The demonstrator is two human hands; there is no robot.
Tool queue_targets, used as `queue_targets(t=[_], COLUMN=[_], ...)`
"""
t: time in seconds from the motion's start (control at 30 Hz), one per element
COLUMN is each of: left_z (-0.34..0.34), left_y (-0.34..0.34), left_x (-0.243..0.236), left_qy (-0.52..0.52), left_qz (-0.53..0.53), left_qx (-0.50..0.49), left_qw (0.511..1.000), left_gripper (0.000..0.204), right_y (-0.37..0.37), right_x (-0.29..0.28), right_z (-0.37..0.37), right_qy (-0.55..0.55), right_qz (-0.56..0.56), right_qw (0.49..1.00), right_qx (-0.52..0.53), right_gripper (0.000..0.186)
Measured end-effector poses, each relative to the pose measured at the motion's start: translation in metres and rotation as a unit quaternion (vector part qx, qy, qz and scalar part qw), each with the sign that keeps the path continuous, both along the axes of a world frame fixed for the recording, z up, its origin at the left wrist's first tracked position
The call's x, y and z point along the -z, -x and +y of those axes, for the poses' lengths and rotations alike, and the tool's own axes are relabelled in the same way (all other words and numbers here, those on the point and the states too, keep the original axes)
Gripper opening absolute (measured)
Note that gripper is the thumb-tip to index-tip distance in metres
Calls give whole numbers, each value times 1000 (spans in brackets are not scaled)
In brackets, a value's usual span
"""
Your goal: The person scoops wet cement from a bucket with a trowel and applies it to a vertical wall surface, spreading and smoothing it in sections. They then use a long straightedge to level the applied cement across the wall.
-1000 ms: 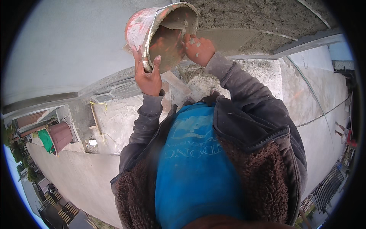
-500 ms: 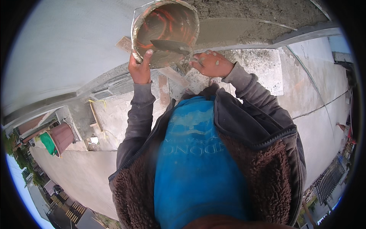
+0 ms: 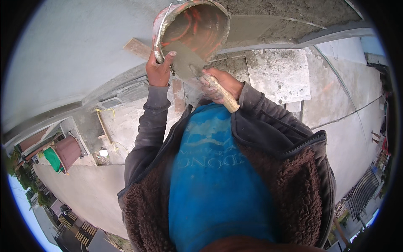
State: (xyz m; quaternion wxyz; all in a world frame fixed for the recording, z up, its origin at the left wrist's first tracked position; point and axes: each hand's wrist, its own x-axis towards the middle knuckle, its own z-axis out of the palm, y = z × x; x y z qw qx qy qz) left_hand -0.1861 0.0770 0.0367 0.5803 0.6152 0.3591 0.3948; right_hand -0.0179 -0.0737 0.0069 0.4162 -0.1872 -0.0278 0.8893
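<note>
Tilted so that its mouth faces me, a mortar-smeared bucket with orange streaks inside is in my left hand. The thumb of that hand lies over the rim and the fingers go round the outside. My right hand is wrapped round the pale wooden handle of a trowel. The flat grey blade lies across the lower rim of the bucket, close to my left thumb. Wet mortar coats the bucket's inner wall. Grey smears mark the fingers of my right hand.
Ahead runs a ledge covered with mortar, next to a smooth pale wall. A spattered white board lies below. Wooden planks are beneath my hands. To the left stands a brownish-pink barrel with green material at its mouth.
The trowel has come from inside the bucket to its lower rim, turned so its blade and handle show. My right hand has drawn back toward me. The bucket has shifted slightly right.
</note>
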Motion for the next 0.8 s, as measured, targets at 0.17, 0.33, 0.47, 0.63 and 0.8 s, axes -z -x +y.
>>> queue_targets(t=[0.17, 0.33, 0.47, 0.63, 0.8], left_z=[13, 14, 19, 13, 10], left_y=[12, 56, 97, 116, 121], left_x=[30, 57, 83, 75, 73], left_qy=[191, 291, 301, 284, 300], left_qz=[-152, -102, -68, -67, -93], left_qx=[-40, -128, -167, -207, -178], left_qw=[969, 943, 936, 934, 932], left_gripper=[55, 48, 53, 55, 56], right_y=[-24, -67, -85, -173, -153], right_x=[-16, -99, -169, -155, -79], right_z=[-1, 7, 24, 110, 100], right_qy=[-60, -228, -306, -82, -237], right_qz=[102, -91, -379, -625, -882], right_qw=[991, 917, 637, 84, 307], right_qx=[67, 315, 598, 772, 270], right_gripper=[37, 31, 22, 21, 41])
